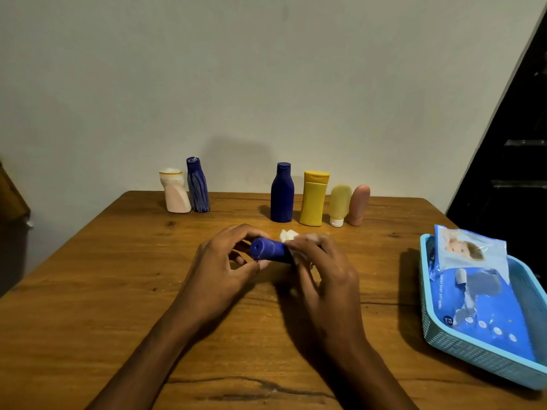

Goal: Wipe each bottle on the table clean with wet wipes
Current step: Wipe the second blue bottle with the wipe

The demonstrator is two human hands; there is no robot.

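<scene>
Between our two hands, just above the middle of the wooden table (88,306), we hold a small blue bottle (268,249) lying on its side, its round end with a small dark hole turned toward us. It is plain matte blue with no label we can read. Our left hand (219,261) pinches that near end, thumb below and curled fingers above. Our right hand (322,267) is curled round the far part of the bottle with a white wet wipe (288,235) pressed against it; a crumpled corner of the wipe sticks out above the fingers.

Behind the hands, near the back edge of the table, stand four more bottles in a row: a dark blue bottle (282,193), a yellow bottle (314,198), a pale yellow tube (339,205) standing on its white cap, and a pink tube (359,205) just beside it. Well apart to the left stand a white bottle (175,190) and a streaked blue bottle (197,184), close together and both leaning.

At the right edge of the table sits a light blue basket (473,350) holding a blue pack of wipes (485,309) with another lighter pack (470,250) propped on top. Behind the table is a plain pale wall (266,69), with a dark opening at the far right.
</scene>
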